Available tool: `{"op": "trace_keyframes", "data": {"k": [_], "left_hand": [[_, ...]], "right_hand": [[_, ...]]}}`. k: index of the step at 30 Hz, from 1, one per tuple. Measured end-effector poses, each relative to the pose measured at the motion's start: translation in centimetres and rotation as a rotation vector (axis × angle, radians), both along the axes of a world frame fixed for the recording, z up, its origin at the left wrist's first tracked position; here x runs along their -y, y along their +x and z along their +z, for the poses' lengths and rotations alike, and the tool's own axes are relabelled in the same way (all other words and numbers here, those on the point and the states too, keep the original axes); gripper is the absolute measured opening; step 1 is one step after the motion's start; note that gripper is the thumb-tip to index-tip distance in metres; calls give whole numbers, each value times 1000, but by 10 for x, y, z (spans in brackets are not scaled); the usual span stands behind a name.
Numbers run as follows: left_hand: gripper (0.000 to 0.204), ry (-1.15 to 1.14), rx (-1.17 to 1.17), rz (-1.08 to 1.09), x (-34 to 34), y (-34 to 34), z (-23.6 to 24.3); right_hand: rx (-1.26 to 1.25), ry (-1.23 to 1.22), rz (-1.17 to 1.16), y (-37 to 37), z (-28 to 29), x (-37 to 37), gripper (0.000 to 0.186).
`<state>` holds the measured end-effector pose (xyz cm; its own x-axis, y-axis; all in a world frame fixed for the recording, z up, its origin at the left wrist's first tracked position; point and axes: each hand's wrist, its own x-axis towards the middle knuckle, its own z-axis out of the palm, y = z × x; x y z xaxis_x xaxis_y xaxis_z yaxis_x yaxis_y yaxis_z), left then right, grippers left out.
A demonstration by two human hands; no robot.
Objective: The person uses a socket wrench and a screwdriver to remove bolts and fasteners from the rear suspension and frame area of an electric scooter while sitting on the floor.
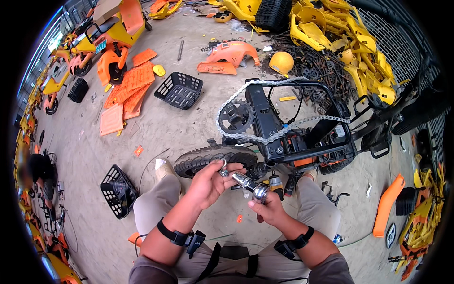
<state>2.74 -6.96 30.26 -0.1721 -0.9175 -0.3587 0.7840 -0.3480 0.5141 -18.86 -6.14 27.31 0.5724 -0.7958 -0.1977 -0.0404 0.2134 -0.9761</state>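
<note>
My right hand (pixel 270 208) grips a chrome ratchet wrench (pixel 260 191) by its round head, and a long shiny socket (pixel 243 180) points left from it. Near the socket's end, my left hand (pixel 208 184) pinches a small metal ring (pixel 223 164); a nut-like piece (pixel 224 173) shows against its fingers. Just beyond both hands lies a black bike frame (pixel 265 113) on its side. A loose silver chain (pixel 222 106) loops around its chainring (pixel 236 117). The wheel's black tyre (pixel 208 158) is next to my left hand. A yellow-and-black power tool (pixel 275 182) stands behind the wrench.
Black baskets (pixel 179 90) (pixel 118 191) lie to the left. Orange panels (pixel 130 85) and an orange fender (pixel 234 53) are on the floor farther off. Yellow body parts (pixel 314 23) and dark metal scraps (pixel 326 71) heap up at far right. Scooters (pixel 113 38) line the far left; a person (pixel 42 173) crouches there.
</note>
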Motion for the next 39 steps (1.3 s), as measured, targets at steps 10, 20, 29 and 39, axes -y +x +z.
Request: {"op": "trace_keyframes", "data": {"k": [10, 20, 29, 39], "left_hand": [[21, 3, -38, -45, -3, -10, -5], [15, -53, 46, -74, -3, -11, -12], [18, -59, 165, -108, -2, -9, -16], [23, -76, 293, -145, -3, -10, -9]], "right_hand": [[91, 120, 7, -2, -18, 1, 25], [65, 186, 94, 2, -13, -1, 26], [150, 239, 115, 2, -14, 1, 25], [267, 348, 108, 4, -7, 4, 32]]}}
